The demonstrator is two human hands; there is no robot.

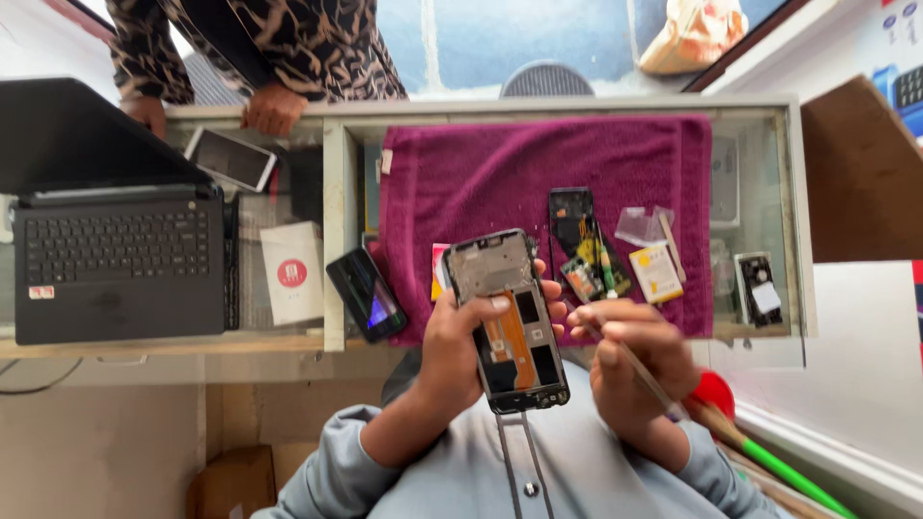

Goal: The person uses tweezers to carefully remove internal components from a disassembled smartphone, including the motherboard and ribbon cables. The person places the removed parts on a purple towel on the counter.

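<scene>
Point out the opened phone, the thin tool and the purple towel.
opened phone [508, 317], head view, orange flex strip inside its frame.
thin tool [642, 377], head view, its shaft by the right hand.
purple towel [481, 168], head view, bare upper part.
</scene>
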